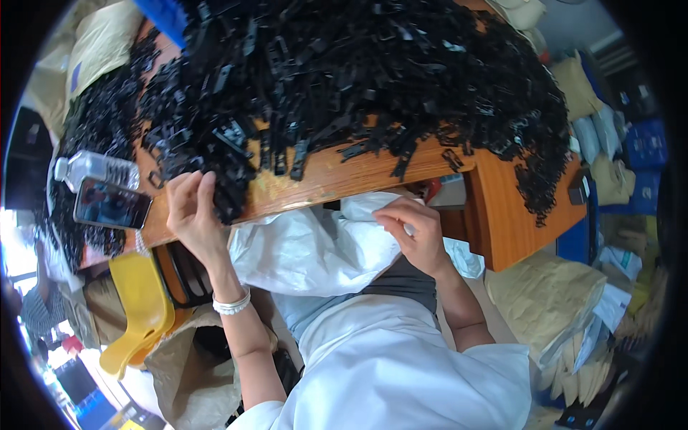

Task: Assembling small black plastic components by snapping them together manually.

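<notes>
A large heap of small black plastic pieces [344, 79] covers most of the wooden table [301, 188]. My left hand [195, 215] is at the table's front edge, beside a cluster of black pieces [228, 190]. Its fingers are bent together at the tips; whatever they pinch, if anything, does not show. To the right, my right hand [414, 233] hangs just off the table edge, above an open white plastic bag [308, 251] at my lap. Thumb and fingers are drawn together there, and no piece can be made out between them.
Left of my left hand lie a phone [112, 204] and a clear plastic bottle [100, 170]. A yellow chair [140, 308] stands at the left. Brown sacks [545, 297] are at the right, near blue crates [645, 147]. A blue object [163, 20] juts over the heap.
</notes>
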{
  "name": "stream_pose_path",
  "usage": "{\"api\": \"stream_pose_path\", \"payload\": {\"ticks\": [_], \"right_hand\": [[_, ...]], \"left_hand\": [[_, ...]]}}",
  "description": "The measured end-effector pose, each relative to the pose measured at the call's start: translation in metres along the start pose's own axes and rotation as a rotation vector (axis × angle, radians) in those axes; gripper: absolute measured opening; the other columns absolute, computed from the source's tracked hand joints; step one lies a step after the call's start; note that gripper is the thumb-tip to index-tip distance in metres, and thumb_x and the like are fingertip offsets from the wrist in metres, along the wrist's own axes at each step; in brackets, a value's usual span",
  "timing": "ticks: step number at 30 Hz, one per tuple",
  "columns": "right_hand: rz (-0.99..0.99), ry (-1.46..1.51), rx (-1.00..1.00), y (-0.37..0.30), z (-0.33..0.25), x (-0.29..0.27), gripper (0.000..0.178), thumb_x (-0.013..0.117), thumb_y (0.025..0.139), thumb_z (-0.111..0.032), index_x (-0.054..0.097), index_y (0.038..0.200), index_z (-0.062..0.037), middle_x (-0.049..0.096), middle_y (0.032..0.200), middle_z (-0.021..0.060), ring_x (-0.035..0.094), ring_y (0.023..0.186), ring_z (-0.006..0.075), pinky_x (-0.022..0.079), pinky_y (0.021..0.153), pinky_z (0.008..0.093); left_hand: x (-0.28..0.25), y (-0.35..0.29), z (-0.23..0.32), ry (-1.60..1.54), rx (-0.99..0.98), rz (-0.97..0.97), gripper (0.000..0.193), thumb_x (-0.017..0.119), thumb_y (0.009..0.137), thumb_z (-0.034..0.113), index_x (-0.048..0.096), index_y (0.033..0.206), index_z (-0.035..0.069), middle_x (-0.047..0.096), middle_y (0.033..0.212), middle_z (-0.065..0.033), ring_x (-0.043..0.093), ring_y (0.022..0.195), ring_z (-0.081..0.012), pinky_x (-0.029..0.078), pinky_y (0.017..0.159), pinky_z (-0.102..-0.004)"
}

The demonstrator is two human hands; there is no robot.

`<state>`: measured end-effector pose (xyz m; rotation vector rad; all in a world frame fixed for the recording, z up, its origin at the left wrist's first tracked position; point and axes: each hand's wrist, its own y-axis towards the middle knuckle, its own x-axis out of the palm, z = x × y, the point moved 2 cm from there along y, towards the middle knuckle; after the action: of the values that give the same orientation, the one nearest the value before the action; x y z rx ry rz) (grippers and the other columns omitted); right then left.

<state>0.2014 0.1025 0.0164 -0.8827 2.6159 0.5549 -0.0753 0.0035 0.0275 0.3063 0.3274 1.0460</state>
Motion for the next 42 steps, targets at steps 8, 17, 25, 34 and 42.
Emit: {"api": "stream_pose_path", "payload": {"ticks": [8, 17, 25, 34, 42], "right_hand": [[0.598, -0.585, 0.08, 0.004, 0.037, -0.063, 0.012, 0.063, 0.08, -0.002, 0.06, 0.091, -0.0015, 0.055, 0.086, 0.009, 0.055, 0.077, 0.0196, 0.043, 0.064, 0.0265], [0.252, -0.045, 0.016, 0.002, 0.003, -0.046, 0.012, 0.063, 0.075, 0.003, 0.062, 0.087, 0.0006, 0.059, 0.095, 0.0112, 0.057, 0.082, 0.0228, 0.045, 0.068, 0.0292], [-0.055, 0.109, -0.146, 0.017, -0.022, -0.021, 0.013, 0.066, 0.071, -0.002, 0.068, 0.084, -0.0055, 0.061, 0.091, 0.0084, 0.055, 0.081, 0.0217, 0.044, 0.067, 0.0296], [-0.121, -0.107, -0.466, 0.032, -0.034, -0.017, 0.019, 0.064, 0.065, -0.006, 0.069, 0.082, -0.0132, 0.058, 0.105, 0.0087, 0.052, 0.1, 0.0273, 0.041, 0.083, 0.0373], [-0.06, -0.304, -0.56, 0.023, -0.04, -0.019, 0.014, 0.064, 0.067, -0.011, 0.069, 0.08, -0.0141, 0.059, 0.108, 0.0041, 0.053, 0.101, 0.0245, 0.04, 0.078, 0.0363]], "left_hand": [[0.047, -0.033, 0.033, -0.331, -0.153, -0.544, 0.014, 0.05, 0.088, -0.001, 0.046, 0.101, -0.002, 0.057, 0.099, -0.0135, 0.059, 0.085, -0.0183, 0.05, 0.074, -0.0301], [0.075, -0.07, 0.035, -0.216, -0.374, -0.815, 0.032, 0.067, 0.07, -0.008, 0.059, 0.101, -0.001, 0.055, 0.084, -0.0012, 0.049, 0.069, -0.0053, 0.04, 0.062, -0.0168], [0.091, -0.095, 0.006, -1.139, -0.856, -0.846, 0.029, 0.074, 0.073, 0.018, 0.063, 0.091, -0.001, 0.057, 0.078, -0.0064, 0.053, 0.067, -0.0105, 0.039, 0.048, -0.0199], [0.087, -0.102, 0.009, -1.3, -0.839, -1.17, 0.051, 0.054, 0.088, 0.041, 0.055, 0.091, -0.01, 0.059, 0.071, -0.0235, 0.055, 0.041, -0.022, 0.042, 0.037, -0.0266], [0.087, -0.106, 0.008, -1.371, -0.858, -1.162, 0.049, 0.052, 0.09, 0.038, 0.055, 0.091, -0.011, 0.058, 0.067, -0.0209, 0.055, 0.041, -0.0229, 0.043, 0.035, -0.0274]]}}
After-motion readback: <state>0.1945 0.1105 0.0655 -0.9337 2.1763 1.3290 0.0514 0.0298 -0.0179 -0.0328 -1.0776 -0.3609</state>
